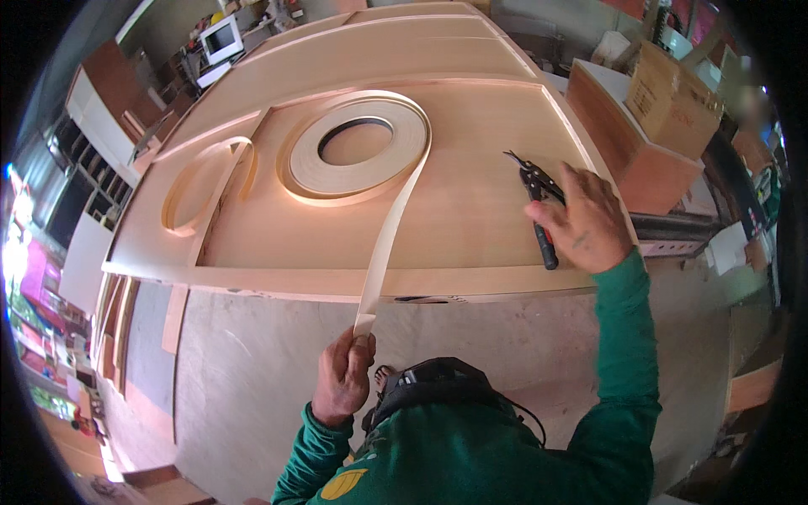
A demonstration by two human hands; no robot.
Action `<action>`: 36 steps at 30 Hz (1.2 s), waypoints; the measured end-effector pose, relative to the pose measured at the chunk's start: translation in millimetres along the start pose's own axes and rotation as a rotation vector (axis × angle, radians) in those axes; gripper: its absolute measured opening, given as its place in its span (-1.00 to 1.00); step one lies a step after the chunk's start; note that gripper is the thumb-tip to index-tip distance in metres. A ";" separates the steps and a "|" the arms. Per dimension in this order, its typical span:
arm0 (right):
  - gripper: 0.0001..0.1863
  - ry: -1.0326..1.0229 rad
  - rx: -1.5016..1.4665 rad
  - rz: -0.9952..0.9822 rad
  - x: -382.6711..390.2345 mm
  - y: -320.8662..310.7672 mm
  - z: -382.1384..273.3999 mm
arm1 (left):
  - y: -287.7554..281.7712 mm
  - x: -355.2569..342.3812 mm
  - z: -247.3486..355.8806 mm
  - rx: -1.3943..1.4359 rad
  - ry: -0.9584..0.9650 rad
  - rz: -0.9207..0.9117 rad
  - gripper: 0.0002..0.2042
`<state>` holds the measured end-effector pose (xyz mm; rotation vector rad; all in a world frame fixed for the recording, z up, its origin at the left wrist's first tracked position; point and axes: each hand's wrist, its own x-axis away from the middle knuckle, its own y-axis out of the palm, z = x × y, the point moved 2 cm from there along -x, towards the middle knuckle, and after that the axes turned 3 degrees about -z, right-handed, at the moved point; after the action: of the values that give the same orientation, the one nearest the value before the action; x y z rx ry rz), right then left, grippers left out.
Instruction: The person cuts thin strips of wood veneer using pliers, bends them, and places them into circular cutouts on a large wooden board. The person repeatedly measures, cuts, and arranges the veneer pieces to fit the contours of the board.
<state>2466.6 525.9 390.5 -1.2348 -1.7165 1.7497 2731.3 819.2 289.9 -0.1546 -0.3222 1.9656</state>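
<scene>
In my left hand (343, 377) is the end of a pale edge-banding strip (387, 244), pinched in closed fingers near the lower middle. The strip runs up to a large roll (355, 151) on a framed wooden panel (480, 227). At the panel's right, my right hand (587, 220) is over black-handled cutters (545, 251), fingers bent and apart, thumb at the handles; whether it touches them is hard to tell. A separate loop of banding (177, 220) lies at the left, across a raised divider.
Beyond the panel's right edge stand a cardboard box (673, 101) and a wooden box (640, 181). Boards (177, 324) lie at the lower left. An old white monitor (220, 40) and clutter are at the back left. Concrete floor (261, 353) shows below the panel.
</scene>
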 end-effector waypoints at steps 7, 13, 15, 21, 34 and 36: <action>0.62 0.345 0.045 -0.451 7.2 15.3 33.1 | 8.7 -10.7 6.8 0.099 0.060 -0.040 -0.58; 0.61 0.228 -0.015 -0.549 2.0 7.5 23.5 | 7.2 -20.6 6.8 0.096 0.057 -0.081 -0.50; 0.54 0.227 0.050 -0.566 -3.5 9.6 22.8 | 7.7 -22.0 8.2 0.123 0.099 -0.087 -0.52; 0.48 0.287 0.178 -0.575 -21.2 15.5 17.0 | 4.2 -19.6 5.3 0.137 0.018 -0.048 -0.54; 0.22 0.254 0.155 -0.490 -26.1 14.8 16.7 | 3.6 -16.6 1.3 0.208 0.036 0.027 -0.60; 0.18 0.326 -0.046 -0.531 -29.3 7.3 22.7 | 1.2 -16.2 1.5 0.206 0.038 0.032 -0.59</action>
<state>2466.4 488.2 389.5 -0.9054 -1.6925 1.1393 2736.4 803.8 290.4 -0.0644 -0.0918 2.0114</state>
